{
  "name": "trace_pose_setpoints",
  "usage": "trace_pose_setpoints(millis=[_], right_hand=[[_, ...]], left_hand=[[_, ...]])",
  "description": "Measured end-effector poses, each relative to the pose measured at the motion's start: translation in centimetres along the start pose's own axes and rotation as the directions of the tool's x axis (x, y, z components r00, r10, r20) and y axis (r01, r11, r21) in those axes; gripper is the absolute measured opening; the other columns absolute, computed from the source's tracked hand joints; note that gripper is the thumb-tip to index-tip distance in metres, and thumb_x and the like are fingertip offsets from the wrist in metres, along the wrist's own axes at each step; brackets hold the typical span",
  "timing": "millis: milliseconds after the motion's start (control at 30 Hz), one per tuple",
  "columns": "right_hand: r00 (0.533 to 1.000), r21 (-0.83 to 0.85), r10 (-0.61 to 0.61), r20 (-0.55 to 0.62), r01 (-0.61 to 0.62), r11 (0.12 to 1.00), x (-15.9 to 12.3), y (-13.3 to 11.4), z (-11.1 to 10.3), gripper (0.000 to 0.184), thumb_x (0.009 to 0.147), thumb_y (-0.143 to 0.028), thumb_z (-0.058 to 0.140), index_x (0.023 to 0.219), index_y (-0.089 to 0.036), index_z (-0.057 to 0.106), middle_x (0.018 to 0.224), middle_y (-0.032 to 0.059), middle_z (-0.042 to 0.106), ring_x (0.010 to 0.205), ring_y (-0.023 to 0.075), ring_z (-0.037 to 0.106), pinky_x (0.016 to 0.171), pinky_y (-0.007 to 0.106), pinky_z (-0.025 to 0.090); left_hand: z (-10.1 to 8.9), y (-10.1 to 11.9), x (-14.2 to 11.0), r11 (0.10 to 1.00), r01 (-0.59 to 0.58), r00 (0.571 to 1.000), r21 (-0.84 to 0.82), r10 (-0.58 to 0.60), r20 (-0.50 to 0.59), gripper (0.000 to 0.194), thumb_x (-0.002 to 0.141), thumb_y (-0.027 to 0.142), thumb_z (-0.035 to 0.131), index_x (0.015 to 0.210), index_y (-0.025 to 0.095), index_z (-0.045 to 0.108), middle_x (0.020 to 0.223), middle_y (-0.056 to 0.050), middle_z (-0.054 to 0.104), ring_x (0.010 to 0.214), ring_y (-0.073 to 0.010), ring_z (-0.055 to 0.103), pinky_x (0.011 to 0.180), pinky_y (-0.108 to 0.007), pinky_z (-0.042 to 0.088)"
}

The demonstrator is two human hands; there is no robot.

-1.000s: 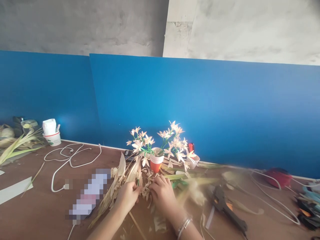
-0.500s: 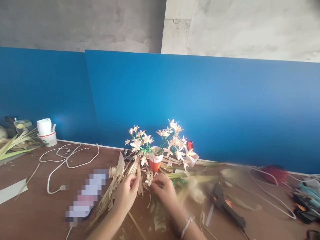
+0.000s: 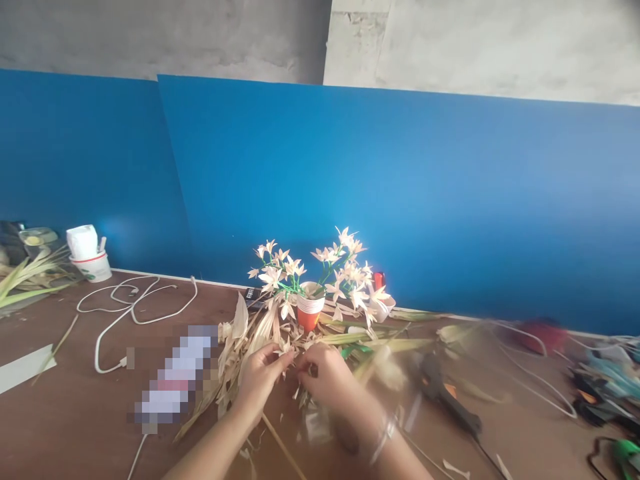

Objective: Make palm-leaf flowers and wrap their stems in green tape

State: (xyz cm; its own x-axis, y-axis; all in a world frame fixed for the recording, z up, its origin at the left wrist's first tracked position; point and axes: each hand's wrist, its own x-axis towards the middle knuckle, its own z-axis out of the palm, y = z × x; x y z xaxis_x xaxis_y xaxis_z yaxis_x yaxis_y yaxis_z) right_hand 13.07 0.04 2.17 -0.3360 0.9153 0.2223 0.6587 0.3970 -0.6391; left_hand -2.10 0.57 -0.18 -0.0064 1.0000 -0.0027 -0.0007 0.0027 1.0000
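My left hand is pinched, thumb against fingers, at a small pale flower that looks made of dried husk. Only part of this flower shows above the fingertips. Close on its right, my right hand has its fingers curled in a pinch; what lies between them is hidden. Just beyond the hands stands an orange and white paper cup. Green-stemmed branches bearing several pale flowers rise around and from it. Dried husk strips lie beside my left hand.
A black glue gun lies to the right, its cord running toward me. White cables loop across the brown table at left. A white tub stands at the far left, and a blue partition rises behind everything.
The flower, earlier at my right fingertips, now sits by my left fingertips. My hands have come closer together, and my right hand has curled inward. The view has tilted slightly down.
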Motion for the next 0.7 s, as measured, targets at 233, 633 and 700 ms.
trace_pose_setpoints(millis=[233, 633, 700], right_hand=[[0.947, -0.405, -0.166, 0.275, 0.271, 0.873, -0.9, -0.4, 1.6, 0.013, 0.076, -0.021, 0.055, 0.082, -0.021, 0.066, 0.090, 0.0055, 0.064, 0.093, 0.0222, 0.050, 0.083, 0.035, 0.033], [0.984, -0.410, -0.071, 0.164, 0.133, 0.902, -0.7, 0.2, 2.6, 0.023, 0.064, -0.012, 0.051, 0.083, -0.017, 0.063, 0.085, 0.0074, 0.064, 0.085, 0.0206, 0.053, 0.076, 0.030, 0.035], [0.991, -0.332, -0.042, 0.125, 0.081, 0.940, -0.6, 0.3, 2.1, 0.018, 0.059, -0.010, 0.050, 0.071, -0.018, 0.062, 0.078, 0.0055, 0.064, 0.082, 0.0193, 0.054, 0.072, 0.028, 0.036]], left_hand=[[-0.3, 0.1, 0.1, 0.988, 0.089, 0.991, -0.128, -0.074, 0.116, 0.028, 0.065, 0.042, 0.069, 0.061, 0.016, 0.061, 0.054, 0.002, 0.057, 0.049, -0.0102, 0.047, 0.043, -0.019, 0.030], [-0.6, 0.7, -0.1, 0.947, 0.180, 0.965, -0.267, -0.117, 0.235, 0.037, 0.069, 0.048, 0.065, 0.080, 0.013, 0.069, 0.072, -0.005, 0.064, 0.051, -0.0086, 0.045, 0.042, -0.018, 0.025], [-0.6, 0.6, 0.1, 0.937, 0.185, 0.965, -0.297, -0.115, 0.236, 0.037, 0.069, 0.047, 0.066, 0.083, 0.013, 0.069, 0.075, -0.005, 0.063, 0.051, -0.0076, 0.044, 0.041, -0.017, 0.024]])
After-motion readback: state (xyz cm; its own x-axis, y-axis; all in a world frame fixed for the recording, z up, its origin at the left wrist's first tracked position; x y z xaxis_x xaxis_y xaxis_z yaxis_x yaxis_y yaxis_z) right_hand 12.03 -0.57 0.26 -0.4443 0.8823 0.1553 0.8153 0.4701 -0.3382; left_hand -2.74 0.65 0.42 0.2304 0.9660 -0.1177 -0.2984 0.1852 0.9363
